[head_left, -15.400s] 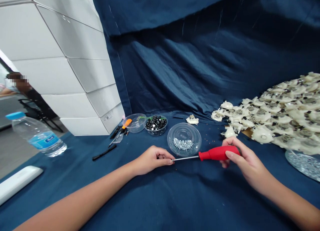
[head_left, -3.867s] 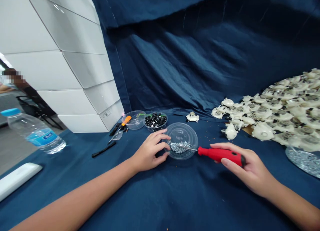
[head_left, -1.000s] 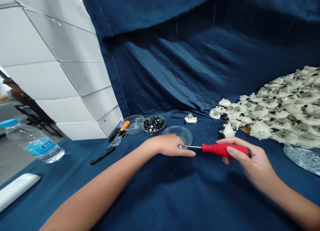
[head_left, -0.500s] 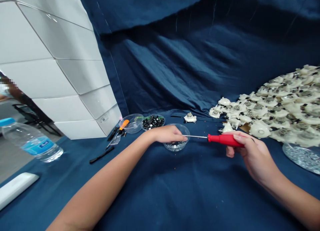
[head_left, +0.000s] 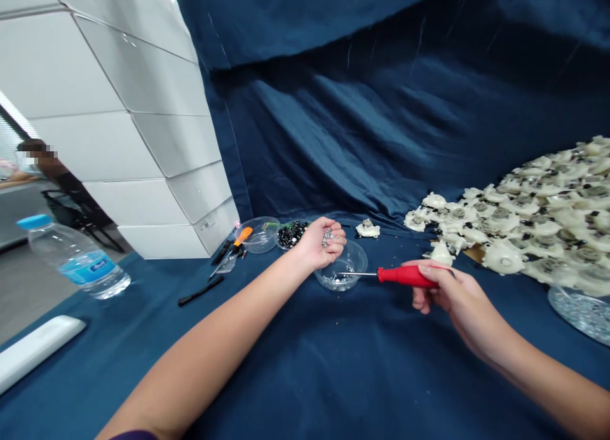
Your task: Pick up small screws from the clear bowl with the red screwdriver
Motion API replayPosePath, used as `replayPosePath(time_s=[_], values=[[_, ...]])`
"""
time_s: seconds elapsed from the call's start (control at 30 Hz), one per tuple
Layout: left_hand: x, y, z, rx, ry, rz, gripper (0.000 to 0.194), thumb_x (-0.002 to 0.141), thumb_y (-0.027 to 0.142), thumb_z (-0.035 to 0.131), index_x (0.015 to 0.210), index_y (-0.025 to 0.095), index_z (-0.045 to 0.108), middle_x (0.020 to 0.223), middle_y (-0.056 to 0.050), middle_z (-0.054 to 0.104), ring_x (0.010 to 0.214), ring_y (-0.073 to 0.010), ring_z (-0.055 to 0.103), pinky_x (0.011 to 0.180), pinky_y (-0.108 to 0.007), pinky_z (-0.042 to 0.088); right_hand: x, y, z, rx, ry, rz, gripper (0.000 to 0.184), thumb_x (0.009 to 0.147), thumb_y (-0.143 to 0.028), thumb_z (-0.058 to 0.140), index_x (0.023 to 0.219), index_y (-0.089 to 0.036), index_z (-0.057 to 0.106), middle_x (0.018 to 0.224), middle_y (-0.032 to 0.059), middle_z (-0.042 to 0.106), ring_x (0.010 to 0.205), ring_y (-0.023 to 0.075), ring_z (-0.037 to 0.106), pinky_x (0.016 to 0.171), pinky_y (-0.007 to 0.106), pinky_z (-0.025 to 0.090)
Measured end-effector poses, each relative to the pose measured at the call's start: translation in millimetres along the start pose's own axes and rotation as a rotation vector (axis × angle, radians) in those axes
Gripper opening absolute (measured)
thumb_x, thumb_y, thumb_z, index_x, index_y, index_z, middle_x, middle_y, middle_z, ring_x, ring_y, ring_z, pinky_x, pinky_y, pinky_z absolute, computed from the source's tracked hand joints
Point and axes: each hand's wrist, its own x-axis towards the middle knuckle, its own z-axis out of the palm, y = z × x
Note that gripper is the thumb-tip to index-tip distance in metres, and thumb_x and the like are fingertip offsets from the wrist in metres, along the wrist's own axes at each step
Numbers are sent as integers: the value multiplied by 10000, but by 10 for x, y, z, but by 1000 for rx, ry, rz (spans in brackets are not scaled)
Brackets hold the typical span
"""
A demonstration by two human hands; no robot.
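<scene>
My left hand [head_left: 325, 243] is turned palm up with its fingers curled round several small silver screws [head_left: 327, 238]. It is raised over the left rim of a clear plastic bowl [head_left: 355, 262], which has more screws in its bottom. In my right hand [head_left: 448, 287] is a screwdriver [head_left: 405, 275] with a red handle. Its thin shaft points left, and the tip reaches over or into the bowl; I cannot tell whether it touches the screws there. Behind my left hand, a tub of black small parts [head_left: 290, 235] is partly hidden.
A cream plastic part [head_left: 367, 228] lies behind the bowl, with a heap of similar parts [head_left: 538, 224] on the right. Left are an orange-handled screwdriver [head_left: 242, 238], a black stick-like item [head_left: 200, 292], a water bottle [head_left: 81, 259] and stacked white boxes [head_left: 166, 147]. A clear dish [head_left: 581, 309] sits far right.
My left hand has turned from palm down to palm up and now shows screws in its palm. The screwdriver tip has moved from the left fingers to the bowl.
</scene>
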Motion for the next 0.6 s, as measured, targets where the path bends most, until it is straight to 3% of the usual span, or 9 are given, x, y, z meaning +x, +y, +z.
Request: replayPosePath(time_s=[0.13, 0.27, 0.47, 0.6], values=[[-29, -127, 17, -153, 24, -58, 273, 941, 111, 485, 754, 242, 337, 612, 66, 313, 374, -84, 346, 301, -145, 165, -34, 33, 90, -19, -6, 22, 522, 959, -575, 766, 1215, -120, 776, 643, 30, 700, 614, 211, 636, 553, 294, 513], [-9, -162, 12, -234, 50, -69, 302, 1027, 177, 464, 755, 239, 350, 613, 66, 318, 375, -85, 359, 300, -145, 172, -61, 91, 50, -91, 23, -42, 516, 971, -592, 754, 1230, -146, 773, 659, 23, 709, 639, 210, 631, 598, 298, 514], [49, -119, -45, -266, 107, -64, 314, 1082, 231, 449, 772, 226, 407, 634, 38, 412, 435, -103, 471, 334, -134, 318, -102, 91, -48, -175, 44, -174, 388, 992, -539, 740, 1184, -206, 791, 686, 12, 723, 665, 214, 624, 677, 313, 518], [80, -102, -84, -258, 116, -75, 349, 1068, 225, 485, 737, 237, 377, 593, 66, 320, 394, -101, 395, 312, -143, 268, -112, 130, -95, -161, 72, -227, 334, 990, -513, 750, 1137, -220, 815, 668, 4, 699, 678, 205, 609, 699, 301, 504]])
